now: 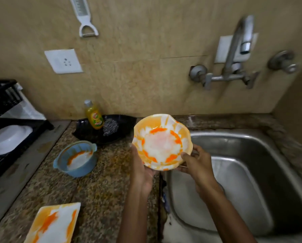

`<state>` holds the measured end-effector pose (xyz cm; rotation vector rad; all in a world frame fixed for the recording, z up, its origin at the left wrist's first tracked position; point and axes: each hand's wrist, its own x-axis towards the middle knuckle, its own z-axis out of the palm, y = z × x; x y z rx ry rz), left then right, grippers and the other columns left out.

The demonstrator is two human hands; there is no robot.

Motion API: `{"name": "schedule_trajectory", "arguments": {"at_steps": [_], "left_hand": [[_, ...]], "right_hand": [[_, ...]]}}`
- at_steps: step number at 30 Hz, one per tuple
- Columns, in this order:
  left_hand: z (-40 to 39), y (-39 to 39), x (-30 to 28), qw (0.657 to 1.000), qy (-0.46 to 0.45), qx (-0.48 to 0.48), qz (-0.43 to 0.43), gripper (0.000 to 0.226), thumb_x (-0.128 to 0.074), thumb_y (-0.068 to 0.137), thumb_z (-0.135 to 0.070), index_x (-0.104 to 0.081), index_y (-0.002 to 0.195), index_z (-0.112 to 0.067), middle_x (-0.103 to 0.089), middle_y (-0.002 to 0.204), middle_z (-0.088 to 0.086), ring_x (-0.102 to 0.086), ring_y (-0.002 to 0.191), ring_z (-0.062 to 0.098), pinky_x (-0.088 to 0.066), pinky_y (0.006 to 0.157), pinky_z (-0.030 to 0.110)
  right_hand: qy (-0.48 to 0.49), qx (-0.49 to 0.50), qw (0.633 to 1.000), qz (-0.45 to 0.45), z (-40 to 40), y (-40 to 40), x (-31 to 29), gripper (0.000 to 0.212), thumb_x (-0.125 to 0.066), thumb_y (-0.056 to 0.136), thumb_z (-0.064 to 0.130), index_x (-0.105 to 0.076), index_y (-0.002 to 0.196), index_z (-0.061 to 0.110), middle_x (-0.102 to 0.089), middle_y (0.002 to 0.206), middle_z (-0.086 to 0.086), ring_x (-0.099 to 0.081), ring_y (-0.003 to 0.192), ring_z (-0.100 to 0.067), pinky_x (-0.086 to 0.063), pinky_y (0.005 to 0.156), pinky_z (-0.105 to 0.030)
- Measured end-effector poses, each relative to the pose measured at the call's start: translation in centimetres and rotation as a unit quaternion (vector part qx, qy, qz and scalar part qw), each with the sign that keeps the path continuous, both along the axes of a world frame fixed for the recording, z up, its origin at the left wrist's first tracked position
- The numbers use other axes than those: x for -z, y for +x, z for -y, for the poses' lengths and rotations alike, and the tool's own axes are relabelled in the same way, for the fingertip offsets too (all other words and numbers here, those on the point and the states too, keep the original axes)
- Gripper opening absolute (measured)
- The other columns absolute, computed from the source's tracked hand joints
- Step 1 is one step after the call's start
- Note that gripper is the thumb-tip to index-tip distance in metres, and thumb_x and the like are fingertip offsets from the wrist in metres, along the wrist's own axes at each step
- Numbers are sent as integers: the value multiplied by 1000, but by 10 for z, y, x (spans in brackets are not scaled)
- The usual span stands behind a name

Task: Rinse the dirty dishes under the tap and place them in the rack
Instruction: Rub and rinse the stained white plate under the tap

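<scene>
Holding the stained bowl [161, 142] tilted at the left edge of the sink [251, 155], we kept both grips closed on it: left hand [141, 171] under, right hand [197, 163] at its rim, tap [241, 48] above.

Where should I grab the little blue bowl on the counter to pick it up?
Probably by the blue bowl's two small side handles, one at the upper right of its rim, the other at its lower left. Come down from above with a hand on each. The inside is smeared orange, so holding the handles should keep your fingers clean.
</scene>
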<state>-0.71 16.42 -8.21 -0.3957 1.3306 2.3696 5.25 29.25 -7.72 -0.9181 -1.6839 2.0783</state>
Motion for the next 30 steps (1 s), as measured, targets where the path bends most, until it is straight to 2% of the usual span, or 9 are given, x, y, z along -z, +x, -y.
{"name": "schedule_trajectory", "arguments": {"at_steps": [4, 8, 11, 14, 16, 20, 24, 27, 30], "left_hand": [[-43, 15, -11, 998, -19, 68, -5, 66, -25, 93, -67, -47, 140, -26, -60, 134, 3, -60, 113, 25, -49, 98, 48], [-74, 23, -6, 994, -52, 94, -6, 67, -26, 90, -70, -46, 141, -30, -59, 136, -1, -59, 117, 23, -49, 97, 48], [-99, 29, -7, 993, -55, 104, -11, 63, -29, 92, -66, -46, 142, -31, -57, 138, 0, -57, 120, 24, -50, 96, 46], [-120, 37, -11, 992, -48, 112, -20, 59, -30, 94, -62, -46, 141, -30, -58, 136, 1, -57, 120, 25, -51, 87, 42], [-135, 41, -9, 991, -56, 119, -20, 63, -31, 92, -66, -46, 142, -30, -59, 135, 1, -58, 119, 25, -53, 82, 40], [-162, 44, -4, 994, -63, 92, 0, 66, -36, 88, -70, -50, 139, -30, -62, 132, 1, -62, 114, 24, -51, 94, 49], [-177, 48, -1, 994, -95, 56, -4, 61, -37, 90, -68, -52, 136, -31, -63, 130, 0, -61, 115, 25, -48, 97, 54], [-186, 52, -2, 995, -94, 38, -1, 56, -37, 90, -67, -58, 127, -31, -66, 125, 1, -63, 111, 25, -49, 96, 55], [-190, 56, -1, 996, -89, 30, -2, 50, -39, 89, -67, -61, 119, -34, -67, 122, 1, -64, 109, 26, -53, 90, 54]], "right_hand": [[39, 34, 998, 21, -34, 31, -1, 28, -56, 93, 9, -54, 120, 8, -63, 108, -11, -67, 91, -25, -56, 53, -27], [233, 9, 966, 109, -81, 51, -11, 31, -57, 93, 33, -61, 112, 10, -69, 101, -9, -67, 93, -27, -55, 82, -48], [292, 87, 949, 86, -127, 44, -37, 42, -57, 92, 29, -52, 128, 7, -65, 114, -11, -60, 108, -29, -47, 94, -43], [374, 122, 918, 50, -175, 15, -69, 37, -56, 90, 33, -52, 116, 8, -63, 97, -14, -59, 90, -27, -47, 84, -43], [409, 106, 905, 54, -200, -10, -90, 43, -54, 93, 29, -45, 128, 6, -62, 110, -17, -59, 101, -32, -47, 85, -41], [446, 21, 894, 33, -234, -53, -113, 57, -48, 98, 32, -26, 143, 6, -51, 135, -16, -51, 118, -35, -36, 78, -30], [486, 35, 872, 51, -257, -80, -108, 41, -36, 101, 36, -44, 128, 6, -60, 119, -19, -56, 108, -39, -38, 73, -35], [463, 68, 882, 48, -265, -86, -107, 36, -36, 102, 33, -53, 117, 6, -62, 112, -18, -58, 101, -36, -37, 69, -33], [352, 69, 933, 32, -279, -90, -104, 39, -35, 102, 33, -58, 112, 4, -65, 105, -16, -60, 86, -27, -40, 61, -28]]}}
